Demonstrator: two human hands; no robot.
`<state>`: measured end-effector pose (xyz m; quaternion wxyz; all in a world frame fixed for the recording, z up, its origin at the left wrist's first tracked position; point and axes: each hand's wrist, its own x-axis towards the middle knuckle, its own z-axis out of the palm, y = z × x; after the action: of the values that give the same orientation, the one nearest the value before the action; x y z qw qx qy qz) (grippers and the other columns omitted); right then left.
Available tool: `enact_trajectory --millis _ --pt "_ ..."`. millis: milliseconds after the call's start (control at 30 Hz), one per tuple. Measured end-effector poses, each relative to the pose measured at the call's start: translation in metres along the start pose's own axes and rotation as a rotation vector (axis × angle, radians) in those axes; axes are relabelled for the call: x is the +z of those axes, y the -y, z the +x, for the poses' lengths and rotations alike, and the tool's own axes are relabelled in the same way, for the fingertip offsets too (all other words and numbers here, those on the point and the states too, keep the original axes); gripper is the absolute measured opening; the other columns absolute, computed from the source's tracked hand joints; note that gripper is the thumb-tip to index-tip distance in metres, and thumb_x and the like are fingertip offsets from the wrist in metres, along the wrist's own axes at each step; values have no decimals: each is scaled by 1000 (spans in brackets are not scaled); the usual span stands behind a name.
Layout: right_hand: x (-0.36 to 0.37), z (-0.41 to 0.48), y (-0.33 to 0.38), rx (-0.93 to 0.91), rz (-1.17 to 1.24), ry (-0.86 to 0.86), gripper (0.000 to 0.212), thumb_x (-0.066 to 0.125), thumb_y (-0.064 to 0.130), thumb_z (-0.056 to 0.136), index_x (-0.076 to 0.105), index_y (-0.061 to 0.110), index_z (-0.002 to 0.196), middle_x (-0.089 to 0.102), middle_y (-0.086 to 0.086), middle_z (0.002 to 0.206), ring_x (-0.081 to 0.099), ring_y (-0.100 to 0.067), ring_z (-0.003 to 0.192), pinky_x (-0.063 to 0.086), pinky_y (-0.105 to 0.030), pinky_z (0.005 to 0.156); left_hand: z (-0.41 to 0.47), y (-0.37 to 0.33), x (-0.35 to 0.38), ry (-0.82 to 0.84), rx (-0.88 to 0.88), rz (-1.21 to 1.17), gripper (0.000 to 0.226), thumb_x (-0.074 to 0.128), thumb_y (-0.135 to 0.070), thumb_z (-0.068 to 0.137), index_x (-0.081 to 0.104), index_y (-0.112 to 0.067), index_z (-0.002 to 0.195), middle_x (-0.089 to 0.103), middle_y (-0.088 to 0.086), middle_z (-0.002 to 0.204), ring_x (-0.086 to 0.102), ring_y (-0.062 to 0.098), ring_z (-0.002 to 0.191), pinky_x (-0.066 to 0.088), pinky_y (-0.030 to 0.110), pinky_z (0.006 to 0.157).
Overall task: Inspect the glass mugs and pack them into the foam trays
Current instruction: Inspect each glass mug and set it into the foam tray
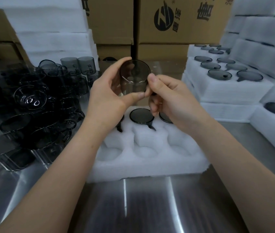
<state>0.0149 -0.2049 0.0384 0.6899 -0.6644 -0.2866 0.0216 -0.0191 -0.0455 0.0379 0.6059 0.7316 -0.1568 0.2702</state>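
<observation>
With both hands (143,96) grasping the smoked-glass mug (134,77) above the foam tray (148,165), a slackened grip risks dropping it onto the seated mugs (141,116).

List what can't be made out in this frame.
Head view only.
Handle of the smoky grey glass mug: behind the right hand.
Far row of the white foam tray: outer mugs partly covered by both wrists.
The dark heap of glass mugs, left: overlapping, uncountable.

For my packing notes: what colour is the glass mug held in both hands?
The glass mug is smoky grey and see-through; the head view shows it best.
</observation>
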Motion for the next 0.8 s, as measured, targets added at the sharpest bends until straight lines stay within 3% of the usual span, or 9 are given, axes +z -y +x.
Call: enact_trajectory --millis 100,200,300,367,500,633,733,800 --pt "-2 0 0 17 159 110 35 49 32 96 72 24 71 48 4 58 49 -14 53 44 -26 54 -1 -2 -1 7 -1 -53 53 83 -9 74 60 -20 120 70 -13 105 65 3 105 49 17 88" --pt "-4 0 3 -4 272 205 33 45 22 99 76 20 89 50 2 64 52 -14 58 46 -27 57 -2 -1 -4 13 -40 -117 45 74 -2 81 58 -12 121 69 -9 106 66 2 104 49 17 88" --pt "-5 -1 6 -62 280 243 29 45 14 99 74 18 100 52 4 67 53 -13 58 47 -25 60 -2 1 -6 23 -86 -200 46 69 -6 86 53 1 129 67 8 117 64 18 114 51 38 99" --pt "-4 -2 7 -92 222 210 27 48 13 98 74 20 102 52 3 66 51 -14 53 45 -23 56 -2 0 -6 27 -116 -239 50 67 -14 86 51 3 131 67 12 119 64 27 114 53 46 96" --pt "-3 -3 8 -166 28 66 20 54 17 96 74 22 96 48 3 54 39 -11 41 36 -20 44 -4 -4 -4 37 -144 -236 39 61 -24 88 58 -7 123 73 0 106 70 29 102 58 44 84" --pt "0 -4 8 -150 50 31 29 49 24 98 72 26 80 41 9 46 34 -12 40 35 -19 46 -3 -3 -3 67 -133 -214 39 64 -24 89 58 -10 125 72 0 106 69 30 102 59 43 81" --pt "-1 -3 8 -69 59 22 35 47 34 98 66 24 70 37 8 48 37 -14 45 38 -19 51 -3 -3 -2 48 -119 -192 58 70 -21 83 51 -9 136 72 -1 105 68 16 104 57 31 84" --pt "-2 -2 9 -20 62 23 39 47 40 98 63 25 66 35 7 49 39 -15 48 40 -20 54 -4 -3 -2 34 -89 -149 59 71 -14 84 49 -12 139 71 -5 107 67 7 105 55 25 88"
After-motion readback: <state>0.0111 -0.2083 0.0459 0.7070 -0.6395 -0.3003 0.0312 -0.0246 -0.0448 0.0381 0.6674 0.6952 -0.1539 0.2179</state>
